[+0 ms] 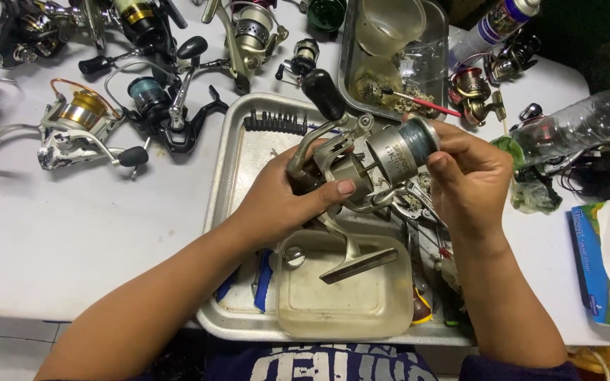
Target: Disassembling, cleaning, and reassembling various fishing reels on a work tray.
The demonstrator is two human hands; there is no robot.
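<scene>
White worktable, cluttered, seen from above. Large shallow metal tray sits at the centre front.

Left hand closed around the body of a silver spinning fishing reel, thumb laid across the front of the housing. Reel is held up over the tray, not resting on it. Its black knob handle sticks up and away from the person; the reel foot points down toward them, over a square translucent plastic tub that lies in the tray's near end.

Right hand curled around the reel's spool, which is wound with dark blue-grey line. Fingers wrap the far side, thumb on the near edge. Both hands have a firm hold on the same reel.

In the tray: black strip of screwdriver bits at the far end, loose small metal parts and tools under the right wrist, blue-handled tools partly hidden under the left wrist.

Left of the tray: several other spinning reels, incl. a gold-spooled silver reel and a black reel with teal line.

Behind: a smaller metal tray holding a clear cup, and a red-handled brush. Right side: clear plastic bottle lying down, blue-and-green tissue pack at the table edge.
</scene>
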